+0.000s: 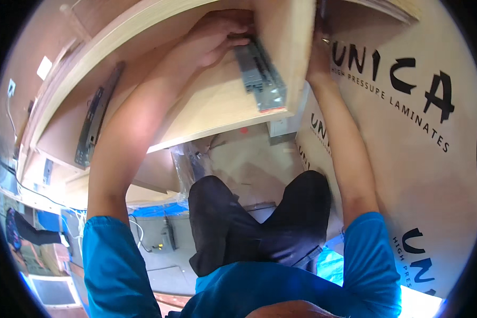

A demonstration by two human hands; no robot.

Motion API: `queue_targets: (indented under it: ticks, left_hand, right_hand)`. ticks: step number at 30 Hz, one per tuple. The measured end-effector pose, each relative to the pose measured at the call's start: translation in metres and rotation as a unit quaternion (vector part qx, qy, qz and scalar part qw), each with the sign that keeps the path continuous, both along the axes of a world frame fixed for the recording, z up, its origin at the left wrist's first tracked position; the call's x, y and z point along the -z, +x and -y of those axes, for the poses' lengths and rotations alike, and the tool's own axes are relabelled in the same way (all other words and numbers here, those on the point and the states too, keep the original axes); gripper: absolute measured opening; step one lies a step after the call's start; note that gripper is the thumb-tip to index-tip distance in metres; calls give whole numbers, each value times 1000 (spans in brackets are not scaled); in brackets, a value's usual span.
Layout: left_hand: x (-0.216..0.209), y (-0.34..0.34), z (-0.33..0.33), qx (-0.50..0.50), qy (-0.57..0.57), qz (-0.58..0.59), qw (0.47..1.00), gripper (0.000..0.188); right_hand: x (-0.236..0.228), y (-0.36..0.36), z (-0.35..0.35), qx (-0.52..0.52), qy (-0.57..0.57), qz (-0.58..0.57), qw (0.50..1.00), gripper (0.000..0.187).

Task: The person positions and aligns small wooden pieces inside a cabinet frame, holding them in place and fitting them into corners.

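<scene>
Inside a pale wooden cabinet (212,106), my left hand (220,40) reaches to the far end of a grey metal drawer slide (262,79). Its bent fingers are closed on that end, close to the upright wooden panel (286,42); their tips are partly hidden. The slide runs along the panel's inner face, and its near end comes almost to the front edge. On the other side of the panel, my right hand (318,61) is up between the panel and a printed laminate-faced board. Its fingers are mostly hidden, beside a dark shape I cannot make out.
A second drawer slide (95,122) is on the cabinet's left side. The large printed board (408,153) stands close along my right arm. Clear plastic wrapping (185,161) hangs below the cabinet. Cables and a dark tool-like object (167,234) lie on the floor at left.
</scene>
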State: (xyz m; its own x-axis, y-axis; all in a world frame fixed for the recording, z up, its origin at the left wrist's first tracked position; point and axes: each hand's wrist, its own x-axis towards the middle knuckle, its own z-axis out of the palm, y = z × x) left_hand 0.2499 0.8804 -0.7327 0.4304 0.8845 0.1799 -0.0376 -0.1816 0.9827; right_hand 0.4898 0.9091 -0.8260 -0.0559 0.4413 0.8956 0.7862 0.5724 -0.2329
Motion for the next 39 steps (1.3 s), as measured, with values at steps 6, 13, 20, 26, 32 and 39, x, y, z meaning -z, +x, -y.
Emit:
queue_targets:
  ticks: [6,13,20,26,32,39]
  left_hand:
    - [-1,-10,0,-49,-33,1,998,40]
    - [-7,-3,0,-39,-15,-12,999,37]
    - [-3,-7,-3,-46,-53,25,997,33]
    - [8,-9,-11,-4,-34,16,999,40]
    - [-1,2,13,28,-19,101,994,40]
    - [-16,16,24,-84,-81,121,986,32]
  right_hand:
    - [12,2,-9,95,-91,101,986,62]
    - [4,0,-4,86,-105,109,985,63]
    - [1,1,2,54,-110,83,989,65]
    - [2,0,-1,111,-22,79,990,65]
    - [15,-3,3,35,-61,10,997,68]
    - [26,0,-7,6,24,-47,999,90]
